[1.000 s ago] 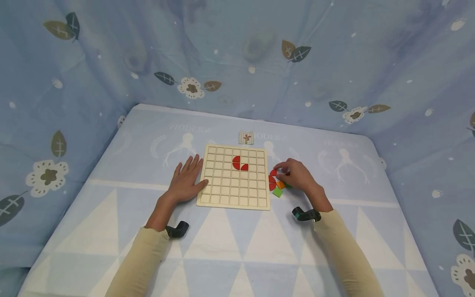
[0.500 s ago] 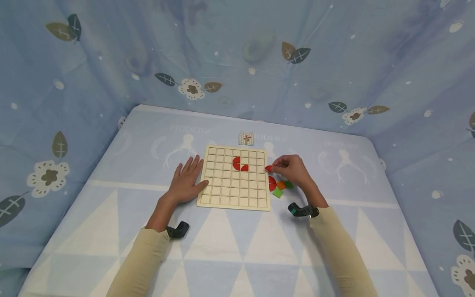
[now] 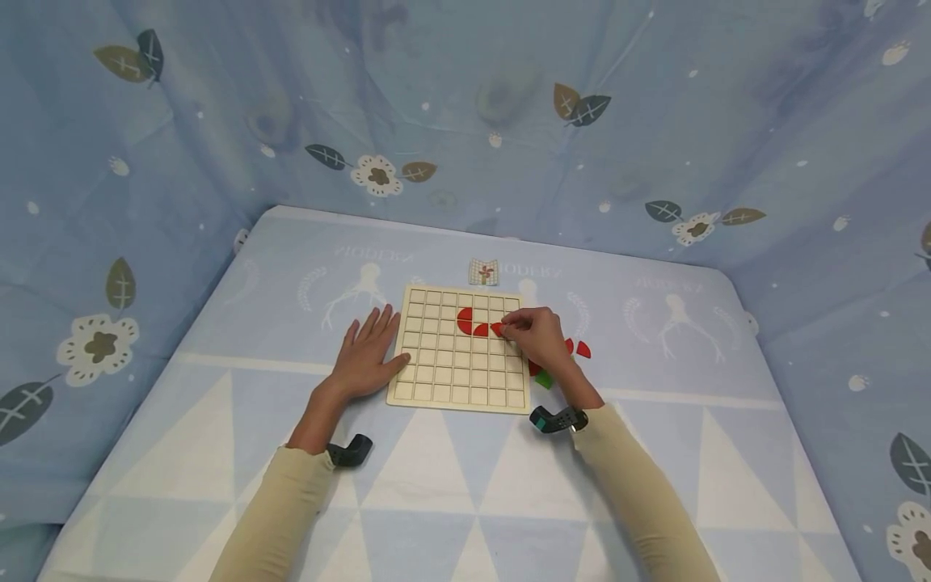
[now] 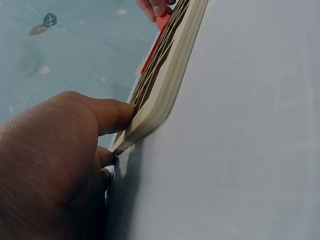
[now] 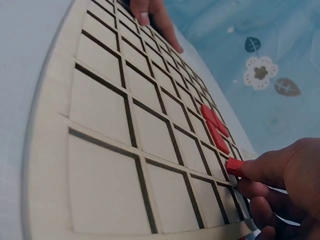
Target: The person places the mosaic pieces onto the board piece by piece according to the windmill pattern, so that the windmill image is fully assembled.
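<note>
A pale wooden grid board [image 3: 449,377] lies on the table. My left hand [image 3: 364,356] rests along its left side with the fingers straight; the thumb [image 4: 116,116] touches the board's edge. Over the right part of the grid, my right hand [image 3: 537,333] pinches a red quarter-circle tile [image 3: 497,329] between thumb and fingertips. In the right wrist view this red tile [image 5: 234,167] is at the squares near the far edge; whether it touches the board I cannot tell. Three red quarter-circle tiles [image 3: 465,326] sit in squares just left of it.
Right of the board, partly hidden by my right arm, lie a green tile [image 3: 544,379] and several red tiles [image 3: 584,350]. A small card with a gridded red picture [image 3: 483,272] lies behind the board. Patterned blue cloth [image 3: 465,121] hangs behind the table.
My right hand has picked a red quarter-circle tile from the loose pieces and carried it left over the board. The left hand has stayed in place.
</note>
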Demonstrator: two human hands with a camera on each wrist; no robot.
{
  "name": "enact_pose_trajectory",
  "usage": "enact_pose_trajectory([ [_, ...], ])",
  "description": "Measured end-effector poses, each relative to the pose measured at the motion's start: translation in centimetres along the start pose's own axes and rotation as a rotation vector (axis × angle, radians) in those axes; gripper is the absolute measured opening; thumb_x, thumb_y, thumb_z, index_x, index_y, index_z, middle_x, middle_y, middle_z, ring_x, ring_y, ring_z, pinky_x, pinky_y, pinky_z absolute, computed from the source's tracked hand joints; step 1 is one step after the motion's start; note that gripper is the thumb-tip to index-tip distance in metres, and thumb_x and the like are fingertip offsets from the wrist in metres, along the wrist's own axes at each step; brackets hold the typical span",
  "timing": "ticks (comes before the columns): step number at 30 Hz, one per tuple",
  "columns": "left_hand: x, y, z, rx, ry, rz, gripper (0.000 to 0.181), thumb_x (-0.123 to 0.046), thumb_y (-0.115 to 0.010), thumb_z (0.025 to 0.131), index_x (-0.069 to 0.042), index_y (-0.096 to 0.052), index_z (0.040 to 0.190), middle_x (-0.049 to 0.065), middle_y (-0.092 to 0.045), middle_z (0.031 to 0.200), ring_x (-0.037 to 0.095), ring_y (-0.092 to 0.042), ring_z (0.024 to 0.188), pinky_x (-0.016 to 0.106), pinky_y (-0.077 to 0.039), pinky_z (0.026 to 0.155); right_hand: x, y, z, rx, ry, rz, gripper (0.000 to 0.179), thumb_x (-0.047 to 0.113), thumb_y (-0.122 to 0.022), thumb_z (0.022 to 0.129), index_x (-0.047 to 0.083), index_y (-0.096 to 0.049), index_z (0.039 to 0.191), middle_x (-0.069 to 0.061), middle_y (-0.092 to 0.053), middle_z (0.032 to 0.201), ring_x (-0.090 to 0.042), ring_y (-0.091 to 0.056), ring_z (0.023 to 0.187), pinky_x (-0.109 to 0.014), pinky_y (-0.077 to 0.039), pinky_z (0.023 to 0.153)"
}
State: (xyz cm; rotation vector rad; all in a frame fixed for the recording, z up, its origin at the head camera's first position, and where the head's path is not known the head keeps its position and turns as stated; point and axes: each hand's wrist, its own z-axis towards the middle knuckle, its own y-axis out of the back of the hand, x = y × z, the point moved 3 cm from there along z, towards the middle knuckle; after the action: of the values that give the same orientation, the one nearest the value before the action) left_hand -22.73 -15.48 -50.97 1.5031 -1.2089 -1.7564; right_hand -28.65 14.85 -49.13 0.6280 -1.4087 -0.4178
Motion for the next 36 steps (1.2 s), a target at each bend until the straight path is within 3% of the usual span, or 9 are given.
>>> enact_pose_trajectory([
  [11,0.2,-0.1,0.0,-0.003,-0.003,-0.006,0.078,-0.038,-0.053,0.099,0.0,-0.017,0.156,0.017,-0.009,0.163,0.033,-0.001,0.149,0.053,0.005,0.116,0.5,-0.5,-0.7,0.007,0.108,-0.123,0.012,0.016,-0.075,0.088,0.005,-0.079,0.092,-0.004,-0.066,0.083,-0.018,-0.054,0.07,-0.033,-0.043,0.06],
  [18,0.2,-0.2,0.0,-0.004,-0.006,-0.011,0.077,-0.038,-0.052,0.099,0.0,-0.018,0.156,0.017,-0.009,0.162,0.033,-0.001,0.149,0.053,0.005,0.116,-0.2,0.7,-0.7,-0.024,0.071,-0.134,0.011,0.016,-0.075,0.087,0.007,-0.077,0.091,-0.001,-0.067,0.078,-0.019,-0.054,0.068,-0.032,-0.043,0.059],
  [27,0.0,0.1,0.0,-0.012,-0.019,-0.012,0.076,-0.037,-0.052,0.099,0.002,-0.019,0.155,0.019,-0.01,0.162,0.034,-0.002,0.149,0.053,0.004,0.116,-2.1,3.2,-2.0,-0.05,0.001,-0.19,0.013,0.017,-0.071,0.089,0.006,-0.075,0.094,-0.004,-0.066,0.083,-0.02,-0.054,0.07,-0.032,-0.045,0.06],
  [36,0.1,-0.1,0.0,-0.013,-0.023,-0.007,0.076,-0.035,-0.053,0.099,0.002,-0.018,0.155,0.019,-0.009,0.162,0.034,-0.001,0.149,0.054,0.004,0.116,-3.3,5.9,-3.8,-0.054,-0.05,-0.29,0.025,0.018,-0.073,0.088,0.002,-0.073,0.107,-0.012,-0.062,0.094,-0.026,-0.052,0.078,-0.035,-0.044,0.066],
])
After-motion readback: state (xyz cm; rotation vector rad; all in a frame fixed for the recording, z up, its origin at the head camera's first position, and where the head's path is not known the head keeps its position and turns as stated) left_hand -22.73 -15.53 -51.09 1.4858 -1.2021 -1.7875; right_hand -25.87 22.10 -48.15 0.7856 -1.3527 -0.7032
